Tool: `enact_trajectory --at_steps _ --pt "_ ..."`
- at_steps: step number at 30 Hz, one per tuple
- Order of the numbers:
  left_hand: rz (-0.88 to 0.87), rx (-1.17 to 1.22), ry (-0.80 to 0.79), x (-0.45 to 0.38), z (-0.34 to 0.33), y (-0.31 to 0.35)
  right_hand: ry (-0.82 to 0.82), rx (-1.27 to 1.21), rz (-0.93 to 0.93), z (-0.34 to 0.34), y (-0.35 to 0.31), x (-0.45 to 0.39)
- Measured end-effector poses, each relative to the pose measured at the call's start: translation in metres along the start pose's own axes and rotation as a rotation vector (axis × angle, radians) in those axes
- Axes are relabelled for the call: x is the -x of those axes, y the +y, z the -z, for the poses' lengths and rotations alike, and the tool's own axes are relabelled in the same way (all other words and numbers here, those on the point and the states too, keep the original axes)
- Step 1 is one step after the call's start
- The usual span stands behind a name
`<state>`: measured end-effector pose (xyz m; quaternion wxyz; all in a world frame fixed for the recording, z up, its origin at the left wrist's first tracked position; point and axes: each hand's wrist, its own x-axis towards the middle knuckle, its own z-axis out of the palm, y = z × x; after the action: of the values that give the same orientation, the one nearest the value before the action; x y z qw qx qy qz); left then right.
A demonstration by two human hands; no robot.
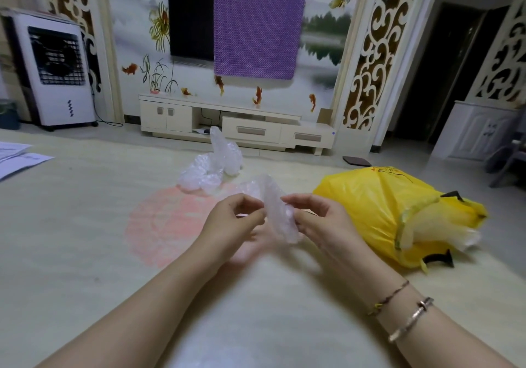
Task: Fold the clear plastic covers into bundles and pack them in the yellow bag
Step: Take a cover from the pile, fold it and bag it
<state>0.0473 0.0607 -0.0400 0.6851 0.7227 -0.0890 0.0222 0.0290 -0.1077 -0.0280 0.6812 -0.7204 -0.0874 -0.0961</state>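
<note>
Head view: I watch my left hand and right hand pinch a crumpled clear plastic cover between them above the pale floor. More clear covers lie heaped just beyond, their edges blurring into the floor. The yellow bag lies at right, its mouth gaping; what it contains is hard to make out.

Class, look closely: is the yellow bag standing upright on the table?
No: the yellow bag lies on its side, mouth open toward the right.
</note>
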Motion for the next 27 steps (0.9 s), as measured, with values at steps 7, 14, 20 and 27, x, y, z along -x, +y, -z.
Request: enact_trajectory --at_steps 7,14,20,27 --pt "0.017 0.21 -0.126 0.016 -0.006 0.012 -0.121 -0.2 -0.066 -0.001 -0.009 0.007" --pt "-0.013 0.233 -0.096 0.02 -0.007 0.018 -0.114 -0.086 -0.174 -0.005 -0.007 0.006" --pt "-0.011 0.2 0.002 0.019 -0.012 0.017 0.023 -0.217 -0.162 -0.004 -0.009 0.003" --pt "0.084 0.073 0.149 0.012 -0.006 0.012 0.367 -0.351 -0.176 0.011 -0.008 -0.003"
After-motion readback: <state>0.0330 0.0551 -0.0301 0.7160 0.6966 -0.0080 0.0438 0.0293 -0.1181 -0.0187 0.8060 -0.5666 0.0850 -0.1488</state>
